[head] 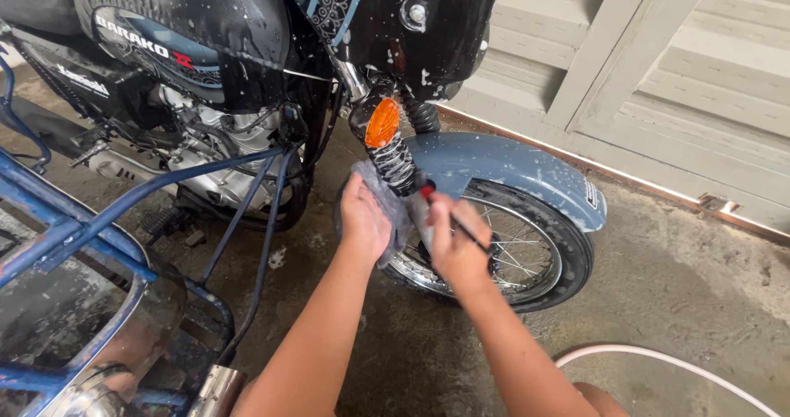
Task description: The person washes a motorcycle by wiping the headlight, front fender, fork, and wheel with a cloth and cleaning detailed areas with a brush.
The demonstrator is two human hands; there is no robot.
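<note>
Soap flecks dot the black tank at the left and the blue fender over the front wheel, so we judge the wash only partly done, rinsing left. Our left hand presses a grey cloth against the fork; our right hand grips a thin red-tipped brush beside it. Nearby, a hose lies on the wet floor.

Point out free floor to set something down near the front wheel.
Bare wet concrete lies between the front wheel, the grey door and the hose. It is crowded left of both hands: blue sidecar frame and engine.
</note>
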